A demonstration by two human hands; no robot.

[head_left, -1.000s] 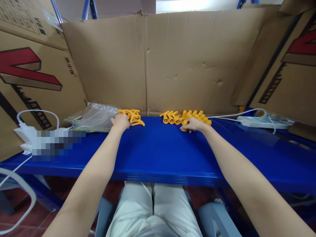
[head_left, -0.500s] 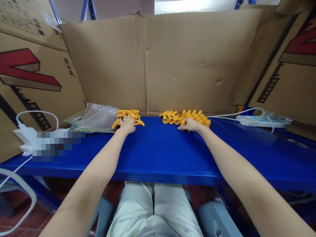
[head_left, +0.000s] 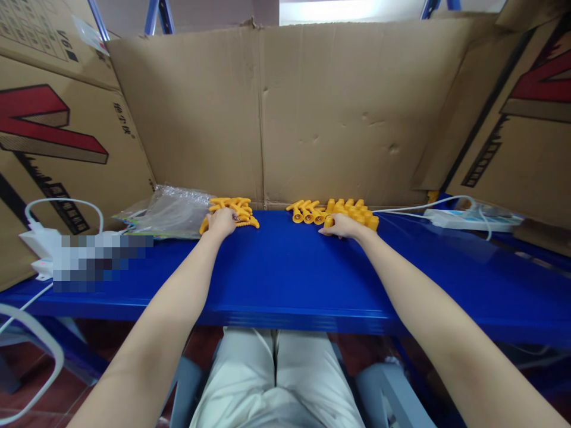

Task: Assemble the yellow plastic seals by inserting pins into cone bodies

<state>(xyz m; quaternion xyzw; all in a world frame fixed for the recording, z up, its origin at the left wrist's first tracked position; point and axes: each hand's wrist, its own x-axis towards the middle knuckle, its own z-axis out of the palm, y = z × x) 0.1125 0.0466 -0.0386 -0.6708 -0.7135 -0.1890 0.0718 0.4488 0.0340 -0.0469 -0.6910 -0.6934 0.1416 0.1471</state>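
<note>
Over the blue tabletop [head_left: 281, 267], the left hand [head_left: 222, 222] dips into the pile of yellow curved branched pieces [head_left: 243, 208], grip impossible to tell. The right hand [head_left: 342, 226] has its fingers around a yellow cup-shaped piece [head_left: 328, 222], right beside the clustered yellow cups [head_left: 354, 205] and a row of flared yellow pieces [head_left: 307, 215].

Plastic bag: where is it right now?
In the head view, the plastic bag lies at left on the blue table, beside the yellow pieces by the left hand.

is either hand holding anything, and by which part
Cannot tell: the right hand is at a yellow plastic piece, the left hand at yellow branched pieces; any hold, and where, is hidden.
</note>
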